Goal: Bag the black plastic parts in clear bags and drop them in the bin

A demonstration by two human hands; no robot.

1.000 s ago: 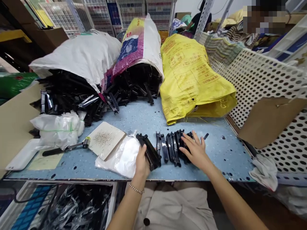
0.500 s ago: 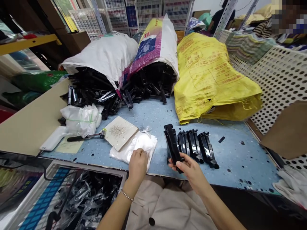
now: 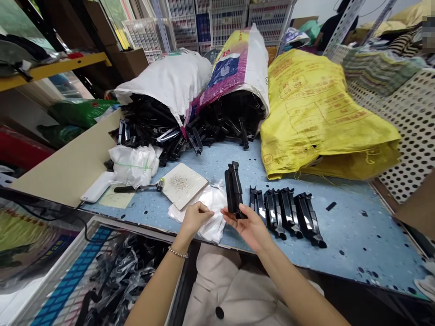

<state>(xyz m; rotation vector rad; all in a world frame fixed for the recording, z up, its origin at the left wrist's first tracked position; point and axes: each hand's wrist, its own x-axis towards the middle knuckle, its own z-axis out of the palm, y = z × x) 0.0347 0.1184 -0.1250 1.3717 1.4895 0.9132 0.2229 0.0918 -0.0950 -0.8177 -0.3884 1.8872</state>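
My right hand (image 3: 246, 224) grips the lower end of a long black plastic part (image 3: 233, 188) and holds it upright above the blue table's (image 3: 343, 235) front edge. My left hand (image 3: 195, 216) is closed in a pinch on the clear plastic bags (image 3: 212, 206) lying just left of that part. A row of several more black plastic parts (image 3: 288, 213) lies flat on the table to the right of my right hand.
Two open sacks (image 3: 176, 83) spill black parts at the back, beside a full yellow sack (image 3: 319, 108). A small hammer (image 3: 139, 187), a beige block (image 3: 182, 183) and tied white bags (image 3: 134, 163) sit left. A perforated white basket (image 3: 408, 122) stands right; a bin of bagged parts (image 3: 112, 280) sits below.
My right hand lifted one black part off the row and carried it up and to the left. My left hand pinched up the edge of the plastic bags. The view shifted left.
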